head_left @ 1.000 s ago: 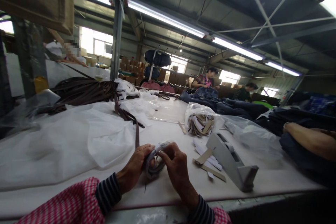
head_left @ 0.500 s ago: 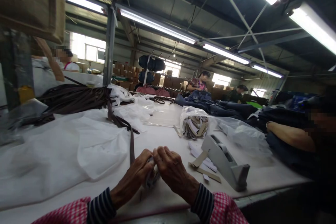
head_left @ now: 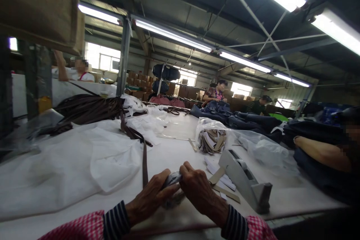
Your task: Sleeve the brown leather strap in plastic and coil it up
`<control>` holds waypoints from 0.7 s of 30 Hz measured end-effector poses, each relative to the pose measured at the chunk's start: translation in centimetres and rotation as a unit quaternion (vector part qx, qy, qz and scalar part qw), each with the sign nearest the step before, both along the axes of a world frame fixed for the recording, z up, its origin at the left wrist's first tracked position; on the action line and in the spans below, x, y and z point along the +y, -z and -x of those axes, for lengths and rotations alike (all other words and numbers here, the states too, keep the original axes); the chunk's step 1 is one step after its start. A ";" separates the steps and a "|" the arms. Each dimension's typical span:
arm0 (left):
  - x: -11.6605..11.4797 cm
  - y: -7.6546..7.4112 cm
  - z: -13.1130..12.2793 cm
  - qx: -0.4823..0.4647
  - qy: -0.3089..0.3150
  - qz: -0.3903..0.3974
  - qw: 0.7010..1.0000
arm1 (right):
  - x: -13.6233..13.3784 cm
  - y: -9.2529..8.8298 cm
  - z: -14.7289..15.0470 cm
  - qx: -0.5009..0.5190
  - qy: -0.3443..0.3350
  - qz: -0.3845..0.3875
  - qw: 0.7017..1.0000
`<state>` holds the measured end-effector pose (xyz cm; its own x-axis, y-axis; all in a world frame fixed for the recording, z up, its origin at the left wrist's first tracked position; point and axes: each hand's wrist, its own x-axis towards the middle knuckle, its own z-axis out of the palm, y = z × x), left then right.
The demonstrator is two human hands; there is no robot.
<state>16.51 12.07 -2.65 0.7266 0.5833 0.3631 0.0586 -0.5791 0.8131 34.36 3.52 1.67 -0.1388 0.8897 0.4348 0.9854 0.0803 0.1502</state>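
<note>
Near the front of the table, my left hand (head_left: 152,195) wraps around a small greyish bundle (head_left: 173,178) that looks covered in crinkled clear plastic. The fingers of my right hand (head_left: 198,189) are closed and pinch the bundle's upper right edge. What lies inside the plastic is hard to make out, and my palms hide much of it. A dark brown strap (head_left: 144,161) runs down the table just beyond my left hand. To the right of my right hand lie loose beige and white strips (head_left: 225,183), beside a grey tape dispenser (head_left: 244,180).
A clear bag (head_left: 211,137) full of beige and white strips stands past the dispenser. White sheeting (head_left: 70,165) covers the left side, with a heap of dark straps (head_left: 90,108) behind it. Dark blue bags (head_left: 225,112) lie at the back; a co-worker's arm (head_left: 323,152) rests at right.
My hands have moved slightly apart, and more of the bundle shows between them. The right hand has shifted right and its fingers are more tightly curled. The whole view has shifted a little.
</note>
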 end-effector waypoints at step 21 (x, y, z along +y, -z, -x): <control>-1.0 -2.8 0.3 -0.125 0.155 0.248 0.948 | -1.6 -2.9 -1.0 0.591 -0.137 0.266 0.749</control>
<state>16.23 11.04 0.18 0.8184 0.5001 0.2831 -0.2817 -0.0803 0.9561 35.31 1.95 4.54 -0.1449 0.9894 -0.0080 0.3412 0.0423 -0.9390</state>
